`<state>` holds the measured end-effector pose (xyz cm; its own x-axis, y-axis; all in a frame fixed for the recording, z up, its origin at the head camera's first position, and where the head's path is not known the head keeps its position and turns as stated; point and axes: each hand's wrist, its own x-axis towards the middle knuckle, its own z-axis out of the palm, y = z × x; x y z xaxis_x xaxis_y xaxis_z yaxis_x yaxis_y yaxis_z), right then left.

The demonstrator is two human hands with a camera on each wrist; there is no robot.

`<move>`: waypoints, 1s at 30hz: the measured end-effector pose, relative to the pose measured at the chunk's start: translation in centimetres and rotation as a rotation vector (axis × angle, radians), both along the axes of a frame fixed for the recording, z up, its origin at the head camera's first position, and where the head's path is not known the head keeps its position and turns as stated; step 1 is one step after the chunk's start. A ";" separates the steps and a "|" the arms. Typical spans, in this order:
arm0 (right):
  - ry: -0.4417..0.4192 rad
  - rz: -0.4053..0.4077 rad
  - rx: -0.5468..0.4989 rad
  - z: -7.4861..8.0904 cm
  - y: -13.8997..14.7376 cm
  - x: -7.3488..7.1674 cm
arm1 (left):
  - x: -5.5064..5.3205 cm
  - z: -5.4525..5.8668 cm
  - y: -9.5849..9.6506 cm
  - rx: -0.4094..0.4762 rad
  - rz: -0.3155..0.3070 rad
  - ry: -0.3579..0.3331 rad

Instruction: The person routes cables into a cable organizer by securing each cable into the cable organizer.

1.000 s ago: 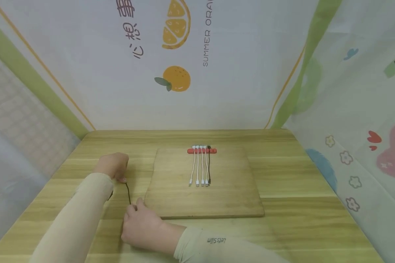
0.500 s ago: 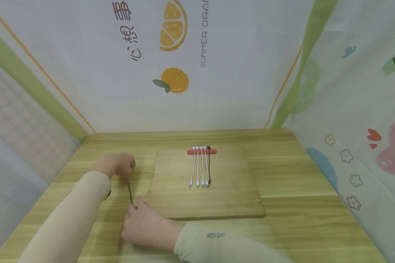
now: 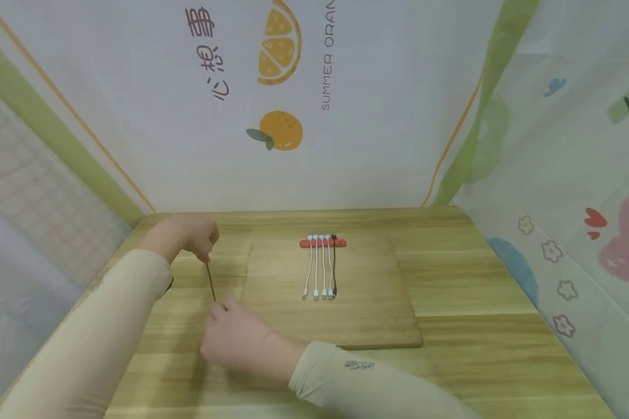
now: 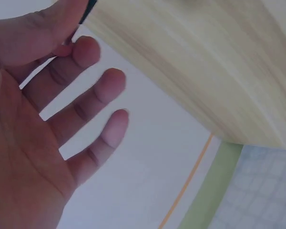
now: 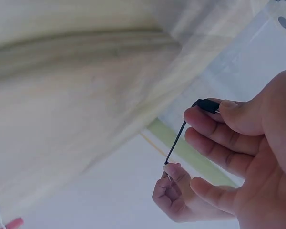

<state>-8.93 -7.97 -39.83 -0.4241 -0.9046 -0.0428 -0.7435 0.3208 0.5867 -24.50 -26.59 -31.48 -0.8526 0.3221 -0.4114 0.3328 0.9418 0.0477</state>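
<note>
A short black charging cable (image 3: 211, 283) is stretched between my two hands, left of the wooden board. My left hand (image 3: 193, 237) pinches its far end between thumb and index finger; in the left wrist view that hand's other fingers (image 4: 115, 126) are spread, and only a bit of black shows at the top. My right hand (image 3: 241, 340) pinches the near end, lower and closer to me. In the right wrist view its thumb and fingertips hold a black plug (image 5: 209, 105), and the cable runs from there to the left hand.
The wooden board (image 3: 367, 314) lies mid-table. On its far part a red cable holder (image 3: 342, 243) carries several white cables (image 3: 316, 267) and one black cable (image 3: 335, 270), laid side by side toward me. A printed curtain (image 3: 377, 116) stands behind the table.
Both hands have lifted and moved away from me with the black cable, the left hand more so. The cables on the board have stayed put.
</note>
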 end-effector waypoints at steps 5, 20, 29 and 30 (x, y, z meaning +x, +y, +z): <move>0.013 -0.002 -0.010 0.8 1.0 -0.7 | -0.3 0.4 0.5 -0.051 -0.034 0.106; 0.089 -0.003 -0.074 2.0 4.7 -2.7 | -1.0 1.8 4.6 -0.086 -0.180 0.383; 0.123 -0.009 -0.122 2.5 7.9 -4.0 | -1.2 2.8 7.9 -0.087 -0.231 0.494; 0.129 -0.010 -0.125 2.6 8.2 -4.1 | -1.2 2.9 8.3 -0.083 -0.236 0.508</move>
